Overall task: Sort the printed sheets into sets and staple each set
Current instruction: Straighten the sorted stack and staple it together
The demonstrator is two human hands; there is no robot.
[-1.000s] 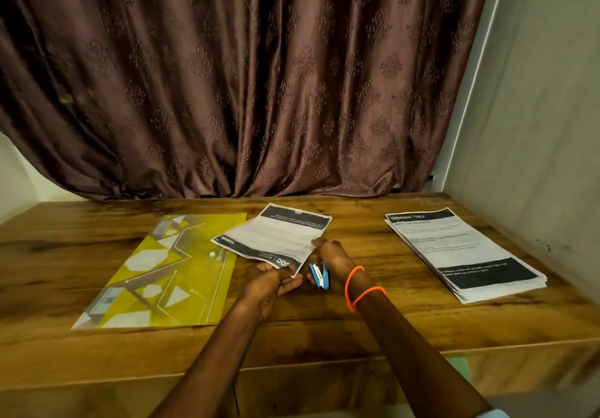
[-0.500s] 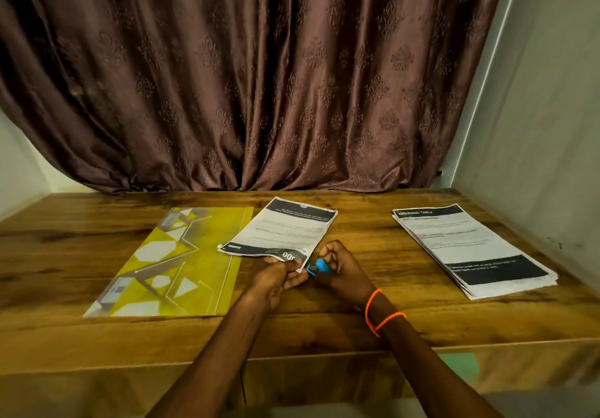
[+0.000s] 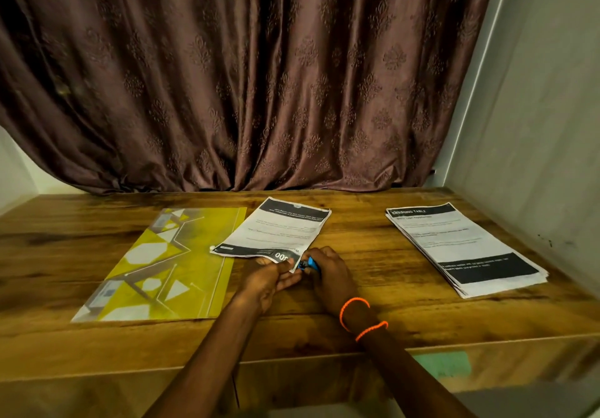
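Head view, looking forward and down onto a wooden table (image 3: pixel 373 317) set against a brown patterned curtain (image 3: pixel 259 76) and a pale wall (image 3: pixel 545 125) on the right. Near the middle of the table we see a small set of printed sheets (image 3: pixel 276 232), lying with its text upside down to us and its near left edge overlapping a yellow folder (image 3: pixel 168 265). The left hand (image 3: pixel 269 279) pinches the near corner of this set, thumb on top of the paper and fingers below it. The right hand (image 3: pixel 329 276) has its fingers curled round a small blue stapler (image 3: pixel 307 264), whose mouth meets the same corner of the set, just beside the left thumb; we cannot tell whether the stapler is pressed closed. Two orange bands (image 3: pixel 363 318) circle the right wrist. Well apart on the right lies a thicker stack of printed sheets (image 3: pixel 464 249), headed "DRESSING TABLE" in a black bar, with a second black band near its lower edge; neither hand touches it. The yellow folder, printed with white geometric shapes, lies flat on the left part of the table.
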